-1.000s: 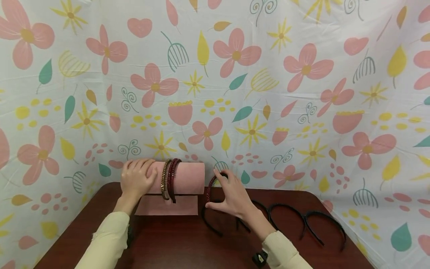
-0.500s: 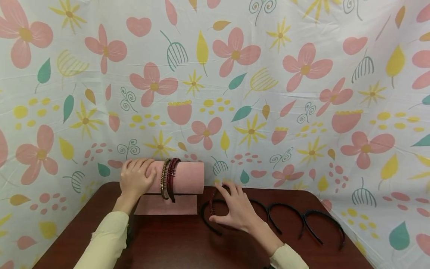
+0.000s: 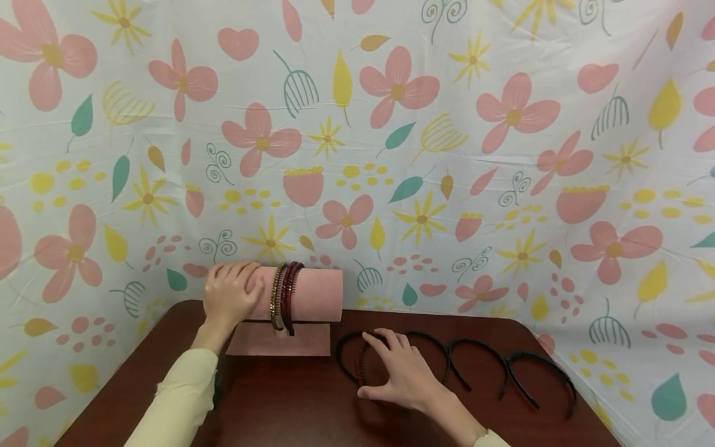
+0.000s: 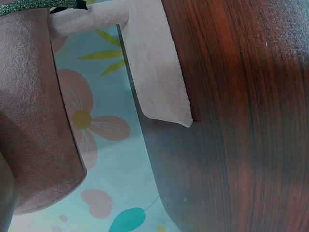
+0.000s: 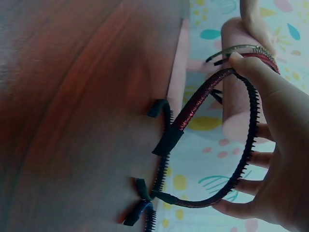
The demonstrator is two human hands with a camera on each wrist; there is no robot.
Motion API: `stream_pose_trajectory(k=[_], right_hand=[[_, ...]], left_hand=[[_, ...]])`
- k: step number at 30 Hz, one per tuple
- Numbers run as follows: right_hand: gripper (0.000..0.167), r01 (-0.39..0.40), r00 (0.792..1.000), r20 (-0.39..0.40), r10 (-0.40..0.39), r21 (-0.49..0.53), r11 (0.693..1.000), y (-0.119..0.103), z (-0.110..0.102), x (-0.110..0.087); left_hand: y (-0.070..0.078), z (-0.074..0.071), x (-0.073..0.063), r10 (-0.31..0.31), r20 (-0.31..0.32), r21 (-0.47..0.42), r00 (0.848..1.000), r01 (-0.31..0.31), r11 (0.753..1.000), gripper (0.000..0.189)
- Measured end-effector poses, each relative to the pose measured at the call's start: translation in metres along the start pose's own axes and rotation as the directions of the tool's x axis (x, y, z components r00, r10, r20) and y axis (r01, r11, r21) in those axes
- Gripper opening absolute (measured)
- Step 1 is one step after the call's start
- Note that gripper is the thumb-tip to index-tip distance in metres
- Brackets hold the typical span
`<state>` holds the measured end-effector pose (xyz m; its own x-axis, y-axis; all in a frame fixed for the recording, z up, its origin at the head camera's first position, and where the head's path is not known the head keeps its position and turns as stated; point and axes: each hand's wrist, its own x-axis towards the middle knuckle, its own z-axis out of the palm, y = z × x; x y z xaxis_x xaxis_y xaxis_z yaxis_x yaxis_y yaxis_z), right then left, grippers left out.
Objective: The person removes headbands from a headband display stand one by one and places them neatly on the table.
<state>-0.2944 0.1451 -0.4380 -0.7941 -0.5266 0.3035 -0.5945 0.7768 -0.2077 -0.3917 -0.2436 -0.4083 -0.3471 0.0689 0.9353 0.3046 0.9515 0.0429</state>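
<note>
My left hand [image 3: 231, 292] grips the left end of a pink, plush-covered roll stand [image 3: 321, 295], thumb along its front. Around the roll sit a gold glittery headband [image 3: 274, 301] and, against it, dark red headband bands [image 3: 288, 292]. In the left wrist view the roll [image 4: 34, 106] and its flat base [image 4: 157, 67] show close up. To the right of the stand, my right hand [image 3: 404, 375] holds another dark red glittery headband [image 5: 195, 106] with inner teeth, thumb on one side and fingers spread along the other. Its two ends point away from the palm.
Several black toothed headbands stand along the right side of the brown table [image 3: 290, 403], among them one at the middle [image 3: 480, 341] and one at the far right [image 3: 544, 360]. Another black headband [image 3: 342, 354] is behind my right hand. A flowered cloth [image 3: 357, 155] hangs behind the table.
My right hand has moved down and slightly right, away from the stand's end, carrying the red headband lower toward the black ones. The left hand and the stand have kept their place.
</note>
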Motion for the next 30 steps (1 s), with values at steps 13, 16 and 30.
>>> stream_pose_trajectory(k=[13,16,30], right_hand=[[0.091,-0.039,0.982,0.184,0.033,0.027,0.999,0.004,0.009,-0.021],[0.091,-0.046,0.974,0.222,0.037,0.036,0.998,0.004,0.011,-0.024],[0.094,-0.085,0.933,0.351,0.074,0.016,0.996,0.002,0.02,-0.038]], left_hand=[[0.004,-0.001,0.001,0.0,-0.005,0.001,1.0,0.0,1.0,0.043],[0.003,-0.002,0.001,-0.003,-0.002,0.001,1.0,0.003,1.0,0.044],[0.002,-0.001,0.0,0.009,-0.019,0.001,1.0,-0.009,1.0,0.045]])
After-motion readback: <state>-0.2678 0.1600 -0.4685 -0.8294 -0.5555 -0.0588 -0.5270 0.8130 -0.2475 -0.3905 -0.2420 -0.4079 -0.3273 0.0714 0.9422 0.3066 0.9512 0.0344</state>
